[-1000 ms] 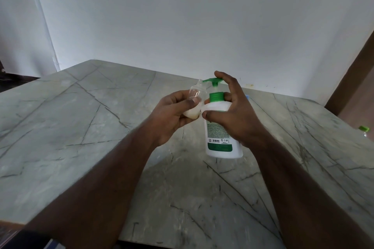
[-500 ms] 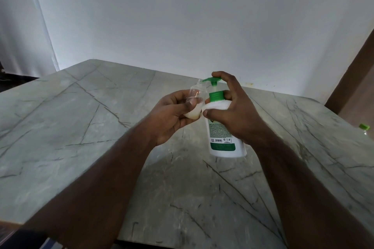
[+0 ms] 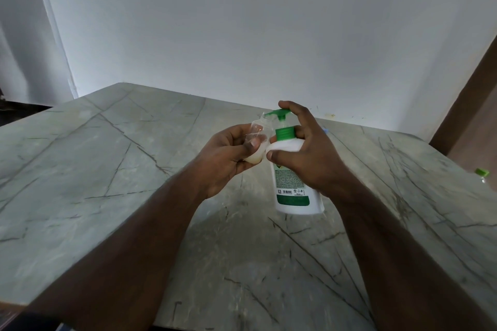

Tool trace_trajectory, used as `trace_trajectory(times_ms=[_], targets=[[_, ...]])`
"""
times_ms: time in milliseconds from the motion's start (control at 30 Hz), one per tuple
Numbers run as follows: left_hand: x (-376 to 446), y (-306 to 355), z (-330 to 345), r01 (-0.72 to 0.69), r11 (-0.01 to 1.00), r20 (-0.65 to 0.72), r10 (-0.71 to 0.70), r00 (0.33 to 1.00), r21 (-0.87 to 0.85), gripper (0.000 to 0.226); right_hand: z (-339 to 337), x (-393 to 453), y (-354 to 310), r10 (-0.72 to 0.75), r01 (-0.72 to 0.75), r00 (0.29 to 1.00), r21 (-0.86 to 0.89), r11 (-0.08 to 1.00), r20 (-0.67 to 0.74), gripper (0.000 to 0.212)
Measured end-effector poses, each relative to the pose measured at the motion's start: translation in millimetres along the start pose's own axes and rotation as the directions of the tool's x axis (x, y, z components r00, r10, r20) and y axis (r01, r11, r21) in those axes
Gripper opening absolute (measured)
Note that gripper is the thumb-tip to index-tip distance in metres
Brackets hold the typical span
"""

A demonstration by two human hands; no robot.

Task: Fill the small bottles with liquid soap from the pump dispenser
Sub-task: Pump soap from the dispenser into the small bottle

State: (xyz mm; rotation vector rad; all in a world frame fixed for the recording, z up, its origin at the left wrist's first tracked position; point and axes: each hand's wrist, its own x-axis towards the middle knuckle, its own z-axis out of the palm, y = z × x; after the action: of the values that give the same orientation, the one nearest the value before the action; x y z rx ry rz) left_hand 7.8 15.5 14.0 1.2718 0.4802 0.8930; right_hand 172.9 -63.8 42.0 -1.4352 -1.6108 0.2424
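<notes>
Head view: left hand (image 3: 228, 153) grips small clear bottle (image 3: 256, 140), fingers curled round it, mouth tilted up to the green pump nozzle (image 3: 277, 113). Pale soap sits in bottle's lower end. Right hand (image 3: 306, 153) grips white pump dispenser (image 3: 293, 191) at its shoulder, index finger on pump head. Dispenser appears lifted just off the marble desk (image 3: 107, 158), tilted. Green-capped bottle (image 3: 482, 173) at right edge.

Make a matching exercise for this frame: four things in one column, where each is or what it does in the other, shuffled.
Things:
1. left hand
2. right hand
3. small bottle
4. green cap

Places or states:
A. at the table's far right edge
B. tilted under the nozzle, partly filled
C. holds the small bottle
D. grips the dispenser, finger on the pump head

Pairs: 1-C, 2-D, 3-B, 4-A
</notes>
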Motion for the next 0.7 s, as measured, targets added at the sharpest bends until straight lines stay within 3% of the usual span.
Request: trace_trajectory(times_ms=[100,300,500,700], targets=[[0.6,-0.7,-0.7,-0.009,1.0,-0.007,0.009,1.0,0.013,0.052,0.5,-0.4,0.1,0.001,-0.001,1.0,0.015,1.0,-0.004,0.086],[3.7,-4.5,-1.8,-0.022,0.996,-0.038,0.025,0.999,0.081,0.041,-0.5,0.7,1.5,0.013,-0.013,1.0,0.036,0.999,0.005,0.077],[5.9,-4.9,-2.8,-0.015,0.997,-0.045,0.018,0.999,0.069,0.04,3.9,0.7,2.0,-0.006,0.006,1.0,0.019,1.0,0.003,0.088],[5.8,-5.1,-3.1,-0.018,0.998,-0.045,0.021,0.999,0.066,0.038,4.2,0.4,1.5,-0.006,0.006,1.0,0.025,1.0,-0.004,0.082]])
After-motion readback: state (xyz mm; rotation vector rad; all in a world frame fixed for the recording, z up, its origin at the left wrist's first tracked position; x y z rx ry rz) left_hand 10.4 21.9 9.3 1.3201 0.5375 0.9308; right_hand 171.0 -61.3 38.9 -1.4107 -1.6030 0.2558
